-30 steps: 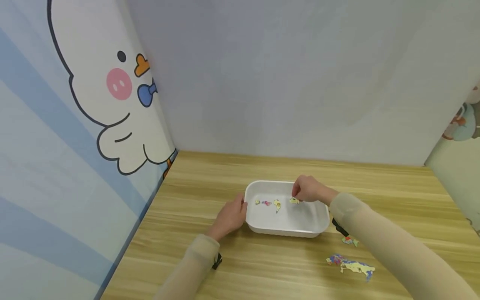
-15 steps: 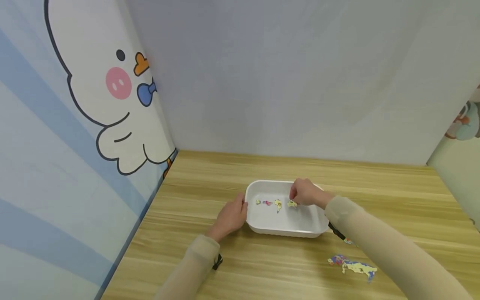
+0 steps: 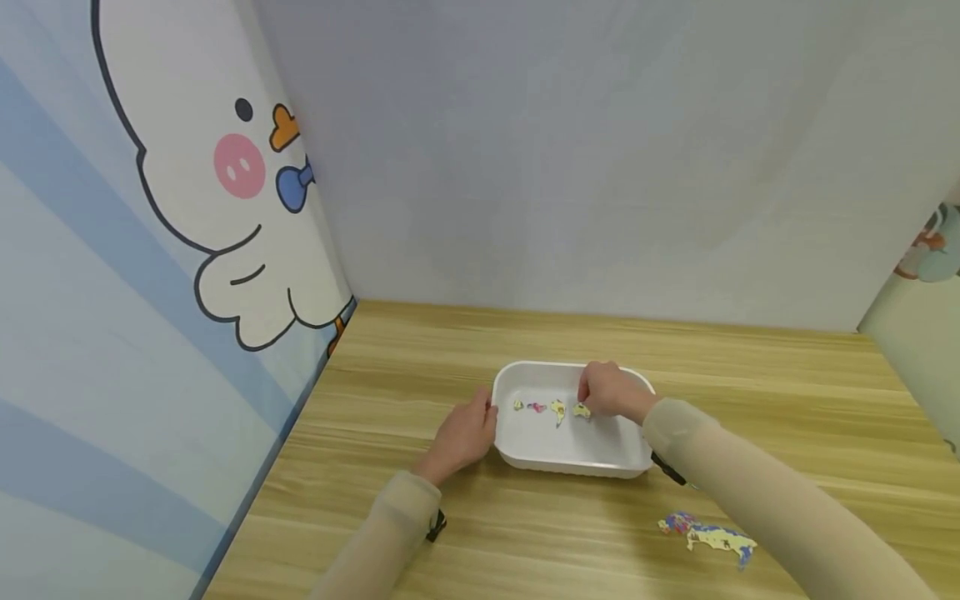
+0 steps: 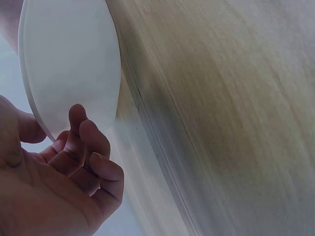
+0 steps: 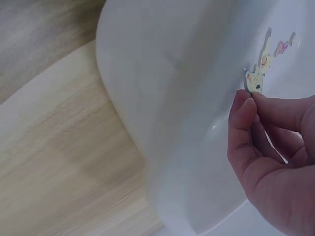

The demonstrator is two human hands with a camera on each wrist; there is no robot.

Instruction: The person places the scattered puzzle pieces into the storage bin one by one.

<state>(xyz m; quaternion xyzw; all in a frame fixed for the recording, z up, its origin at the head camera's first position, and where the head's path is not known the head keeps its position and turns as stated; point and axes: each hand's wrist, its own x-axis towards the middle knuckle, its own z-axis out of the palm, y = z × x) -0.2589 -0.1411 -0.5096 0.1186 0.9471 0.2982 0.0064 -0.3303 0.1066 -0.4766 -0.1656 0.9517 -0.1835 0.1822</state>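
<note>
A white plastic tray (image 3: 573,467) stands on the wooden table. My left hand (image 3: 459,435) grips its left rim, the thumb at the edge and curled fingers against the outer wall in the left wrist view. Over the tray's inside, my right hand (image 3: 607,390) pinches a small flat yellow puzzle piece (image 5: 254,81) between thumb and fingertips. To its left three more pieces lie in a row on the tray floor: a yellow one with a tail (image 3: 558,410), a pink one (image 3: 536,407) and a tiny yellowish one (image 3: 518,405).
Right of centre on the table (image 3: 360,533), in front of the tray, lies a long joined strip of blue, red and yellow pieces (image 3: 716,537). Another small piece is almost hidden under the right forearm. A pale curtain (image 3: 600,167) hangs behind the table; a printed wall stands at left.
My right hand has moved slightly left and toward me inside the tray, bringing the yellow piece nearer to the tailed one. The left hand stays on the rim.
</note>
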